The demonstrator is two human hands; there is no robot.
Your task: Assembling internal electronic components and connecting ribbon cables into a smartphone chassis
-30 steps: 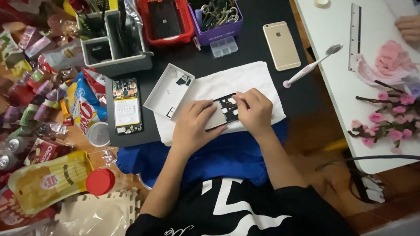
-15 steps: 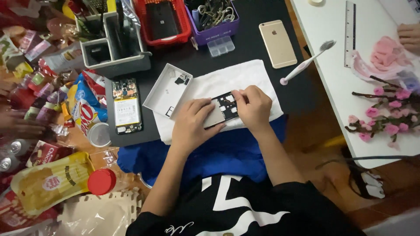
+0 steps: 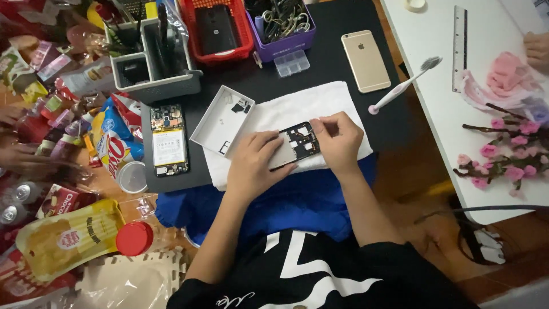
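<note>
This looks like a small home workbench for phone repair: an opened phone (image 3: 168, 140) lies at 9 o'clock on the black mat (image 3: 331, 68), tool baskets (image 3: 223, 31) stand at 12 o'clock, and snack packets (image 3: 114, 143) crowd the floor further at 9 o'clock

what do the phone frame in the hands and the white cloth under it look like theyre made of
The phone frame, held by the left hand and right hand, looks like hard black plastic or metal with cut-out openings and a pale matte panel; which one is unclear. The white cloth looks like soft towel fabric, with a fuzzy matte surface and limp edges.
</note>
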